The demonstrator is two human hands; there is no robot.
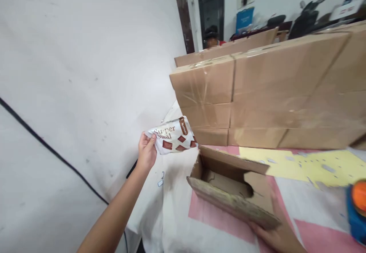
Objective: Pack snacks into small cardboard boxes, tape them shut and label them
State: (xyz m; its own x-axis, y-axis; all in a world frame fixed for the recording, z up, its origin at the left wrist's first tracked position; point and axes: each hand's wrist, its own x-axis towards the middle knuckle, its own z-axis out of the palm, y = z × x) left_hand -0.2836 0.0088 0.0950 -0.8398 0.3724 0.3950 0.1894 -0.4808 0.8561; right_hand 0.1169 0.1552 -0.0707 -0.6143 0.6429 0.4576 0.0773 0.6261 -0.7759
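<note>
My left hand (147, 152) pinches one end of a white pouch (174, 136) printed "Su-per Meal" with brown squares. The pouch is held up in the air, its far end near the corner of an open cardboard box (228, 199). That box is small and long, and its visible inside shows bare cardboard with a dark round cutout. Around the box's near right end is my right hand (274, 234), with its fingers on the lower edge and part of it hidden behind the cardboard.
Taped cardboard cartons (257, 89) form a wall along the back of the table. Pink and yellow sheets cover the tabletop (168, 215). A blue and orange object (357, 207) stands at the right edge. A person (212, 37) is behind the cartons. A white wall (85, 73) borders the left.
</note>
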